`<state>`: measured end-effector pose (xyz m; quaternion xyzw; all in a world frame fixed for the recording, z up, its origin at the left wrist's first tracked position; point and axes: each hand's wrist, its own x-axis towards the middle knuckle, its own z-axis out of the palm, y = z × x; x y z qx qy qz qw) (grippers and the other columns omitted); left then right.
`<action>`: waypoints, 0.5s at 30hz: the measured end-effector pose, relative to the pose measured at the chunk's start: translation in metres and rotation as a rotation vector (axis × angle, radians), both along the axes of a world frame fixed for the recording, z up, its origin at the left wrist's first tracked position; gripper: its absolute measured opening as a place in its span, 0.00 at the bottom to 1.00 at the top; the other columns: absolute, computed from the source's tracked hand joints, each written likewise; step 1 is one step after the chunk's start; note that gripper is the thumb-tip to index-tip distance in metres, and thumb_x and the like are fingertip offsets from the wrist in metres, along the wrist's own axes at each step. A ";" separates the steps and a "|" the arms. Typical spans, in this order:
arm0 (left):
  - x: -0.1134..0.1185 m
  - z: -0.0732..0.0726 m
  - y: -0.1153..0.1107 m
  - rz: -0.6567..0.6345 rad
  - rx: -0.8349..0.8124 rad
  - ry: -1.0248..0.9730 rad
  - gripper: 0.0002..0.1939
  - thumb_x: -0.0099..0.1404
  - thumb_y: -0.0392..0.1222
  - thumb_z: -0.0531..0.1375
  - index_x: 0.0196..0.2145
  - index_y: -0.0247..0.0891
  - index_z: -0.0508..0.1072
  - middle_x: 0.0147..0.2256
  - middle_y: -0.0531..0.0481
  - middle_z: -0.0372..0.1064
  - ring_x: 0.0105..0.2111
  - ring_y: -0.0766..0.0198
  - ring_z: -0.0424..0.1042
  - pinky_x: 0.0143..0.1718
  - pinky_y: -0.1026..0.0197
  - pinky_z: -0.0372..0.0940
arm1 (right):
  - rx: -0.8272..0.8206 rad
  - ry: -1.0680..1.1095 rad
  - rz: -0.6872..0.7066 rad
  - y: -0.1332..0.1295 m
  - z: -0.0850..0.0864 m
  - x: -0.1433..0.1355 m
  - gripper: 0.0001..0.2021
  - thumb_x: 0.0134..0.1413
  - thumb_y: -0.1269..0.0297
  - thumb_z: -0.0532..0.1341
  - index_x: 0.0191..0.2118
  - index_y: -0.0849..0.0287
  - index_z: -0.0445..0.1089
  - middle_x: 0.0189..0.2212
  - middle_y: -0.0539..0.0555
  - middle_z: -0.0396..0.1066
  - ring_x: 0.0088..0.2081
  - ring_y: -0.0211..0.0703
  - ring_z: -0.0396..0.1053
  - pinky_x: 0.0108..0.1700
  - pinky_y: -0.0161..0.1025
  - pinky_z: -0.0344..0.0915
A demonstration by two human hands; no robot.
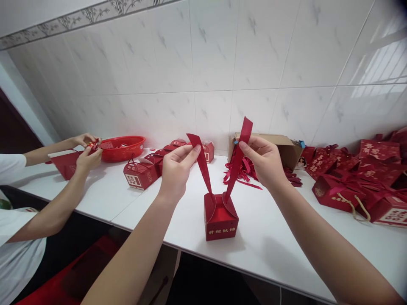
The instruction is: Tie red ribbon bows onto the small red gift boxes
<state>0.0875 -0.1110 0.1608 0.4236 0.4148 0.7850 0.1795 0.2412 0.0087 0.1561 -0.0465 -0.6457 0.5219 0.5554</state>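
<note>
A small red gift box (221, 224) with gold characters stands upright on the white table (270, 228) before me. From its top, a dark red ribbon (204, 167) rises in two ends that spread apart in a V. My left hand (178, 169) pinches the left end between thumb and fingers. The right end is gripped by my right hand (262, 159), with its tip sticking up past my fingers. Both hands are above the box and do not touch it. How the ribbon runs at the box's top is partly hidden by the curved flaps.
To the left a co-worker's hands (89, 152) hold a small shiny item by an open red bag (65, 165). A red basin (124, 148) and a row of red boxes (143, 171) stand behind. Loose ribbons (244, 171), a cardboard box (288, 150) and piled red boxes (337, 192) lie rightward.
</note>
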 end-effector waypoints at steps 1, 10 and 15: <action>0.000 0.001 0.000 0.002 -0.001 0.013 0.10 0.53 0.43 0.68 0.31 0.35 0.79 0.31 0.48 0.77 0.33 0.65 0.74 0.39 0.61 0.68 | 0.007 -0.005 0.009 0.000 0.001 0.001 0.07 0.49 0.60 0.67 0.36 0.54 0.76 0.31 0.50 0.74 0.33 0.38 0.71 0.34 0.36 0.70; 0.003 0.009 0.001 0.000 -0.035 0.093 0.10 0.55 0.45 0.66 0.32 0.36 0.79 0.32 0.48 0.77 0.34 0.64 0.74 0.39 0.62 0.68 | 0.030 -0.032 0.089 0.000 0.005 0.006 0.06 0.50 0.62 0.66 0.36 0.54 0.77 0.32 0.51 0.76 0.36 0.40 0.73 0.40 0.39 0.71; 0.005 0.012 0.001 -0.021 -0.031 0.072 0.09 0.56 0.44 0.66 0.32 0.36 0.78 0.31 0.49 0.76 0.31 0.66 0.74 0.37 0.62 0.69 | 0.032 -0.023 0.139 0.002 0.003 0.004 0.06 0.52 0.63 0.65 0.37 0.53 0.77 0.34 0.51 0.76 0.38 0.39 0.73 0.44 0.39 0.71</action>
